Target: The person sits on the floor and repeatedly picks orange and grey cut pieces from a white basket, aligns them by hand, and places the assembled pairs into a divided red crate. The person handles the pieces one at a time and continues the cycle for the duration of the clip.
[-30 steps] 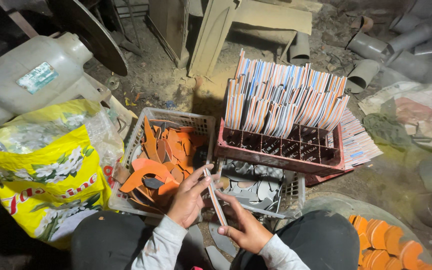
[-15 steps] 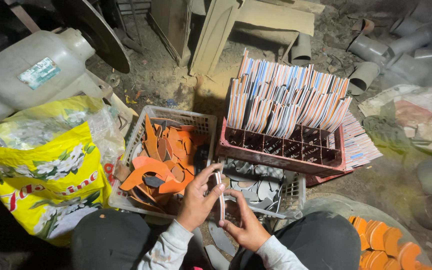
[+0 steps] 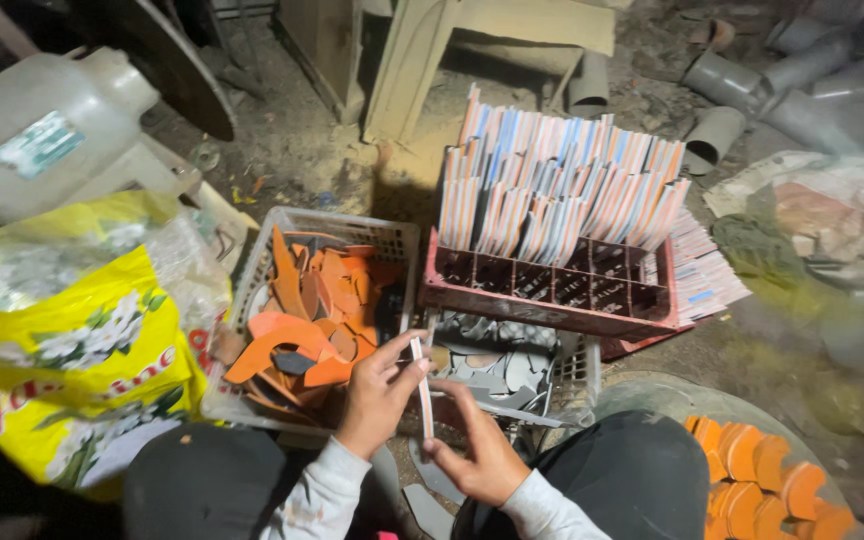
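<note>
A dirt floor (image 3: pixel 312 140), grey and littered with scraps, takes up most of the view, with pale wooden furniture legs (image 3: pixel 422 50) standing at the top and grey pipe offcuts (image 3: pixel 752 90) lying at the upper right. At the left, a large yellow printed plastic sack (image 3: pixel 62 370) slumps below a grey machine housing (image 3: pixel 42 130) with a dark round disc beside it. In the middle, a red compartmented crate (image 3: pixel 552 290) holds upright rows of thin striped cards (image 3: pixel 562 180) in pale blue, white and orange; more lie fanned flat at its right edge. Left of it, a white plastic basket (image 3: pixel 242 290) is full of curved orange offcuts (image 3: pixel 312 300). Between the two, lower down, a second white basket (image 3: pixel 582 370) holds grey offcuts (image 3: pixel 492 360). At the lower right, orange half-round pieces (image 3: pixel 762 470) lie stacked in a round tub.

At the bottom centre, between the person's dark-clad knees, both hands hold one narrow strip (image 3: pixel 423 390), seen nearly edge-on, upright, pale with an orange stripe. The left hand (image 3: pixel 377 395) has its fingers closed on the strip's upper part, thumb and fingertips pinching it near the top. The right hand (image 3: pixel 482 450) grips the lower part, fingers curled round it from the right. The strip sits in front of the grey-offcut basket, just beside the orange one.
</note>
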